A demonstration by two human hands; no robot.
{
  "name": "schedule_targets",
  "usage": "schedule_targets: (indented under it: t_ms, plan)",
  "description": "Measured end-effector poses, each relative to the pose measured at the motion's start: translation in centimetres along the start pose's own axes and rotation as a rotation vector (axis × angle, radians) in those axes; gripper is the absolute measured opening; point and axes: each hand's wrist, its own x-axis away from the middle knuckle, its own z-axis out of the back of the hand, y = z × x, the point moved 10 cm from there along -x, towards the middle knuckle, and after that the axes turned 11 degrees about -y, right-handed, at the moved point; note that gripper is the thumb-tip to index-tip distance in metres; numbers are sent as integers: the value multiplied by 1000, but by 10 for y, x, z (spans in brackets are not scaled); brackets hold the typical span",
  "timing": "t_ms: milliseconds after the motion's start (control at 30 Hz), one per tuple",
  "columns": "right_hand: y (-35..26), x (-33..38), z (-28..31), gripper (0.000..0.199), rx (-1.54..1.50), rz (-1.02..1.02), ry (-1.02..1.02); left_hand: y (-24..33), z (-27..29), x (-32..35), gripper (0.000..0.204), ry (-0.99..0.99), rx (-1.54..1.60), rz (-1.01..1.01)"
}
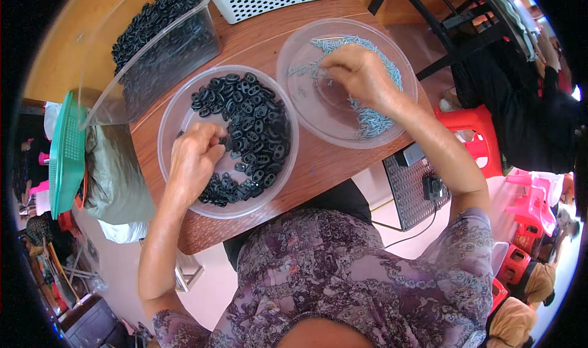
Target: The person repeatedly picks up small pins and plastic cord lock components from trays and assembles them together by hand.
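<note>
My left hand point(197, 154) is inside a round clear tub point(166, 130), its fingers curled together over the tub's left part. Whatever those fingers hold is hidden. Small black oval pieces with holes point(256, 123) are heaped beside it, mostly along the right and lower sides of the tub. My right hand point(357, 72) reaches into a second round clear tub point(318, 130), thumb and fingertips pinched together. What sits in the pinch is too small to make out. Thin silvery-blue pieces like screws point(375, 123) lie around the right rim, with a few loose near the fingertips.
Both tubs stand on a brown wooden table point(324, 176). A clear rectangular bin point(177, 54) of black pieces is at the far left, a white perforated basket point(278, 2) behind. A green basket point(66, 155) hangs off left; red stools point(471, 137) stand right.
</note>
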Motion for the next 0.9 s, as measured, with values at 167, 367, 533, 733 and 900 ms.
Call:
schedule_targets:
  t_ms: [167, 367, 533, 733, 900]
  plan:
    - [-24, 4, -27, 9, 262, 187, -100, 15, 7, 24, 13, 79, 113, 8]
    - [-28, 3, -42, 6, 425, 192, -108, 21, 3, 37, 7, 138, 343, -5]
    - [-36, 4, -50, 6, 470, 288, -130, -8, -16, 51, 7, 145, 783, 152]
    - [-35, 8, -39, 4, 505, 265, -5, -10, -20, 53, 11, 262, 1025, 106]
    - [-71, 16, -29, 4, 80, 117, 55, -10, -27, 54, 11, 306, 1237, 92]
